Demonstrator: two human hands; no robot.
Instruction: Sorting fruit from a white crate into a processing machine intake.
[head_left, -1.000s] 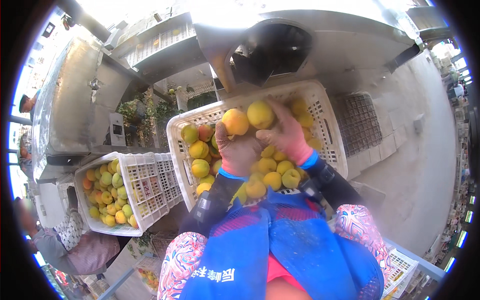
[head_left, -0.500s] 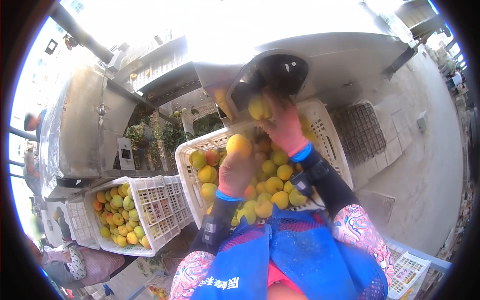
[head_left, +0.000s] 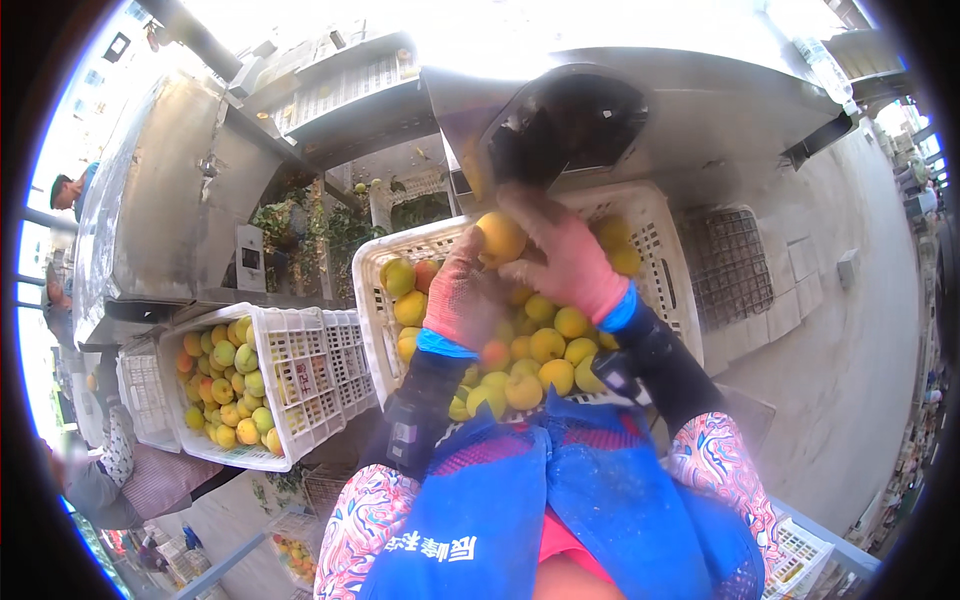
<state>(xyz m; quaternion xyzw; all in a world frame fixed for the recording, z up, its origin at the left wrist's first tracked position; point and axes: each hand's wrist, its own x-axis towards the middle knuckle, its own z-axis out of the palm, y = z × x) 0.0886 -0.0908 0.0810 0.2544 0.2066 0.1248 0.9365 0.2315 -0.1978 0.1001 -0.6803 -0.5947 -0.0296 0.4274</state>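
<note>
A yellow-orange peach [head_left: 500,238] is held up over the white plastic crate [head_left: 372,318] by my left hand [head_left: 464,300], in a pink glove. My right hand [head_left: 578,262], also gloved in pink, comes at the peach from the right with thumb and fingers apart. Its fingertips are blurred, and whether they touch the fruit I cannot tell. Below both hands, yellow, green and reddish peaches [head_left: 547,345] fill much of the crate. Above the hands, a dark rounded opening [head_left: 590,115] sits in a metal machine panel.
To the left stands another white crate [head_left: 300,385] full of peaches, with more crates beside it. A metal housing [head_left: 150,215] rises behind them. Dark metal grating [head_left: 735,262] lies at the right. A person [head_left: 140,485] is at the lower left, another [head_left: 72,190] farther up.
My right hand no longer has the greenish-yellow peach and has come down and in toward my left hand. The left hand has lifted its peach toward it. The view has shifted slightly.
</note>
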